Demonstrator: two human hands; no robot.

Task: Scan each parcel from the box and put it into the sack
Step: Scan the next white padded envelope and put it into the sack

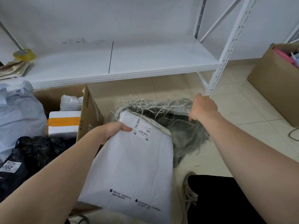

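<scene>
White parcel (134,159), a flat plastic mailer with a printed label (142,130) near its upper end, lies tilted with that end inside the mouth of the sack (186,135), while its lower end sticks out toward the person. The left hand (111,130) grips the mailer's left edge just outside the sack's mouth, thumb on top beside the label, fingers underneath and out of sight. The right hand (203,109) is at the far right of the sack's frayed rim, fingers curled down over the fabric; it seems to pinch the rim and hold the mouth up, though the cloth hides the fingertips. The sack is grey woven stuff sagging on the tiled floor (226,151). Immediately left of the sack stands the open cardboard box (90,113), holding a white foam parcel (64,123) banded with orange tape, a small white bag (71,102) behind it, and black bagged parcels (35,152) nearer the person; a pale blue bag (17,113) bulges further left. Behind the sack runs a white shelf (129,62), and well to its right sits another carton (275,81).
</scene>
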